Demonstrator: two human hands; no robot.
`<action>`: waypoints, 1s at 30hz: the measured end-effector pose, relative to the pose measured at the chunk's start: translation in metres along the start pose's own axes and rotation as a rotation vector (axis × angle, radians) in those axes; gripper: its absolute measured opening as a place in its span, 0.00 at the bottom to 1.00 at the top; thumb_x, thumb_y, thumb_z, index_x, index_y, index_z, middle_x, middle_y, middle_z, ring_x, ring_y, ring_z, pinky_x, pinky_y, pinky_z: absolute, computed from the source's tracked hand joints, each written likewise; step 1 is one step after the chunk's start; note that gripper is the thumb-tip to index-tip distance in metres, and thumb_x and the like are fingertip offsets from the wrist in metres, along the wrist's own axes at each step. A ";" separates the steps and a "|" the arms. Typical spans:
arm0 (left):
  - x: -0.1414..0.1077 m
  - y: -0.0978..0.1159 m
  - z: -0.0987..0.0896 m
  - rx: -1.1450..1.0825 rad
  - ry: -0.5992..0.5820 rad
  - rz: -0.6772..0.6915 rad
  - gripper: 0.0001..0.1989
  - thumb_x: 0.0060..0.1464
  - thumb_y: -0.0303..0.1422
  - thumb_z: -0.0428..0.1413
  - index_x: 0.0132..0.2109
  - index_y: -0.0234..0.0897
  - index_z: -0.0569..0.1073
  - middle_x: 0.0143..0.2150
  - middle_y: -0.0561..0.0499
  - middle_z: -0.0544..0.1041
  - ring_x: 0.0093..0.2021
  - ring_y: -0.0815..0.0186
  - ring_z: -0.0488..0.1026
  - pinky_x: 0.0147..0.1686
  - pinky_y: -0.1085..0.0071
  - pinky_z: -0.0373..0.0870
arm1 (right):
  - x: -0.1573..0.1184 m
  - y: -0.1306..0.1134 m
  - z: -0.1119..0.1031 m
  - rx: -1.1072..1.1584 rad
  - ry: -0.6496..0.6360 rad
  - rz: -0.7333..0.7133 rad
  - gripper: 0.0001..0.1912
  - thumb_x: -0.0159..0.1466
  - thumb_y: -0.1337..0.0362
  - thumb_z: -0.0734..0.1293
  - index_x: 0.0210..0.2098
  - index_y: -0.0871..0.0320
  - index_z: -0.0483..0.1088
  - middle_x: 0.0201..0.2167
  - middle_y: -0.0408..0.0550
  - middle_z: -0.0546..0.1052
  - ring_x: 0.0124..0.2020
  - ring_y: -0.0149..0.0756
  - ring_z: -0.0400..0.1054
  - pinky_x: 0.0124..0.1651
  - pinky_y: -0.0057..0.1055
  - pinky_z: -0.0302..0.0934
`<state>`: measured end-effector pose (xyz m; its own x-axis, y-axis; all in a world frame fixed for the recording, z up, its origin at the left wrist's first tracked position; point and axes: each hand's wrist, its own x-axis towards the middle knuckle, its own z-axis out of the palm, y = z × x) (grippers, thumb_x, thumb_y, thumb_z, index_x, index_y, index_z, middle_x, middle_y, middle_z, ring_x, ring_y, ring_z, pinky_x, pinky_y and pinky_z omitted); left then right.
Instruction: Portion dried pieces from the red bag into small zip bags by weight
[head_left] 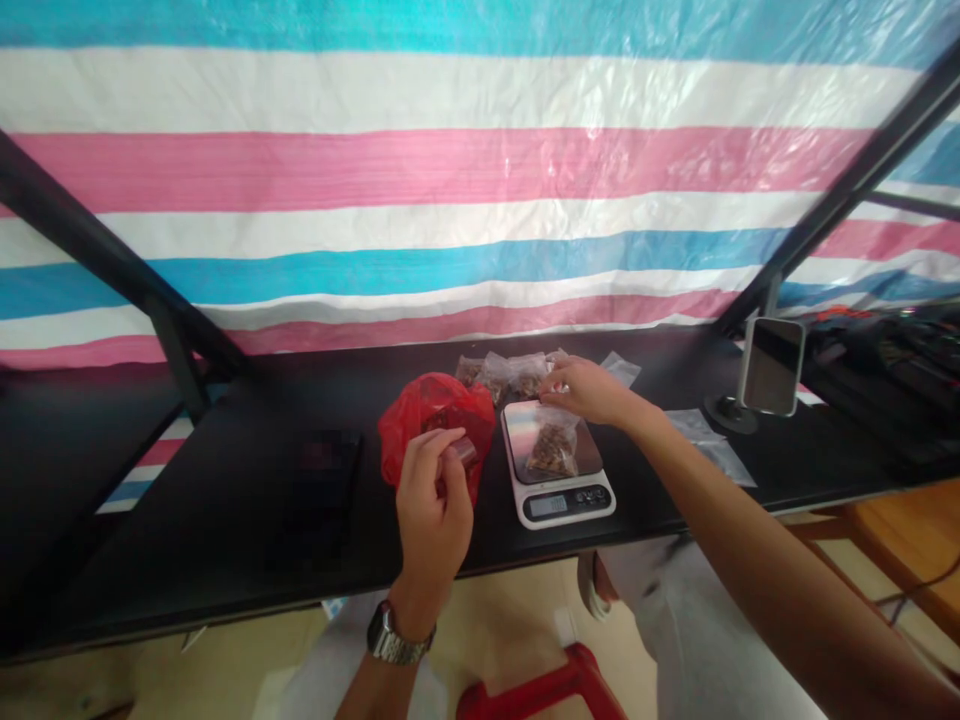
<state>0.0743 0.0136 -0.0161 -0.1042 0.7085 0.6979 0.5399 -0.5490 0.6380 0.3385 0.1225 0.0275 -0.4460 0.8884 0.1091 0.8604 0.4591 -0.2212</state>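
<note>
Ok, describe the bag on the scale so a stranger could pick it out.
On the black table, find the white digital scale beside the red plastic bag. On its platform lies a small clear bag of brown pieces, the only one on the scale; the rest lie behind it.

head view, tilted down over tabletop

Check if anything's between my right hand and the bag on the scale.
Nothing visible does. Your right hand is right at the top edge of the bag, which lies on the scale.
</note>
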 end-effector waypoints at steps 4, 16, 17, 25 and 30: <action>-0.001 0.000 -0.001 -0.004 0.010 -0.001 0.11 0.71 0.25 0.51 0.50 0.38 0.77 0.47 0.47 0.79 0.49 0.64 0.78 0.51 0.67 0.75 | -0.008 0.003 0.002 0.091 0.084 0.011 0.09 0.70 0.63 0.70 0.38 0.56 0.85 0.38 0.53 0.81 0.43 0.45 0.75 0.48 0.36 0.63; -0.003 -0.004 0.004 0.009 0.001 0.010 0.11 0.71 0.25 0.50 0.50 0.38 0.77 0.46 0.47 0.79 0.50 0.63 0.77 0.52 0.66 0.75 | -0.015 0.007 -0.015 0.314 -0.082 -0.002 0.09 0.66 0.66 0.70 0.34 0.57 0.84 0.36 0.51 0.84 0.38 0.43 0.76 0.44 0.35 0.64; -0.002 -0.004 0.005 0.010 0.002 0.011 0.11 0.71 0.25 0.50 0.50 0.38 0.77 0.46 0.47 0.79 0.50 0.63 0.77 0.52 0.66 0.75 | -0.014 0.008 -0.015 0.335 -0.089 -0.007 0.09 0.67 0.65 0.70 0.34 0.57 0.84 0.37 0.51 0.84 0.38 0.42 0.76 0.44 0.35 0.64; -0.015 0.019 0.015 0.063 -0.083 0.047 0.09 0.71 0.28 0.53 0.51 0.40 0.77 0.48 0.47 0.79 0.44 0.65 0.80 0.44 0.70 0.77 | -0.013 0.015 -0.012 0.388 -0.224 -0.077 0.14 0.69 0.59 0.68 0.33 0.58 0.83 0.34 0.51 0.83 0.34 0.40 0.72 0.39 0.34 0.62; -0.036 0.037 0.034 0.215 -0.301 0.098 0.15 0.66 0.36 0.63 0.57 0.43 0.76 0.50 0.47 0.79 0.44 0.62 0.82 0.31 0.73 0.76 | -0.015 0.014 -0.011 0.423 -0.243 -0.093 0.19 0.70 0.53 0.67 0.34 0.59 0.83 0.33 0.51 0.82 0.33 0.38 0.70 0.39 0.34 0.60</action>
<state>0.1262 -0.0174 -0.0287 0.1893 0.7735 0.6049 0.7013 -0.5377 0.4680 0.3601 0.1160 0.0339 -0.6037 0.7941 -0.0709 0.6615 0.4492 -0.6005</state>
